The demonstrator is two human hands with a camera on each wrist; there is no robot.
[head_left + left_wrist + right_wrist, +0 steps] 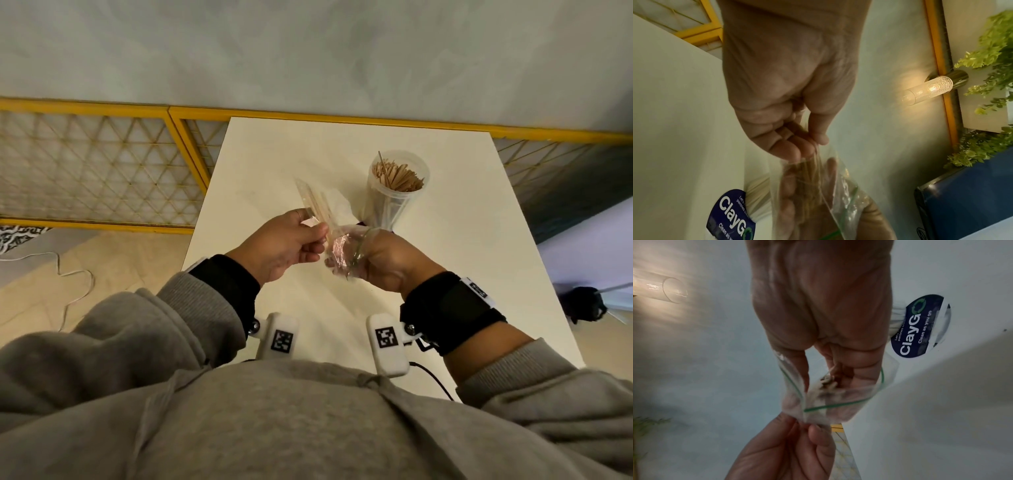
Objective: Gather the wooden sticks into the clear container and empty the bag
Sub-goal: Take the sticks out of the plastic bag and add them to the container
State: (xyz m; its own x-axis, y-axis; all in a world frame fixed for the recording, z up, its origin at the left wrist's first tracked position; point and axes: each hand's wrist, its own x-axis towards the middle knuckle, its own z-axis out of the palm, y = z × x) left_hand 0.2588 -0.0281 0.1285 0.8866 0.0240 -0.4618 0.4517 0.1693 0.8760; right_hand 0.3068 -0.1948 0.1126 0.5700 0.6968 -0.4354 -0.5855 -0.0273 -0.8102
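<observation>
Hands up close over the table (274, 144): left hand (281, 245) pinching the bag (337, 250) bottom with sticks (317, 205) inside, right hand (387, 262) gripping its green-zip mouth. Further back, clear container (394, 195) upright, stuffed with sticks.

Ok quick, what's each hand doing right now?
Left hand: pinching the clear bag with sticks inside.
Right hand: gripping the bag's open end.

Head camera looks steeply down over the white rectangular table (274, 154); both wrist cameras, close in, share the clear zip-top plastic bag (818, 399).
</observation>
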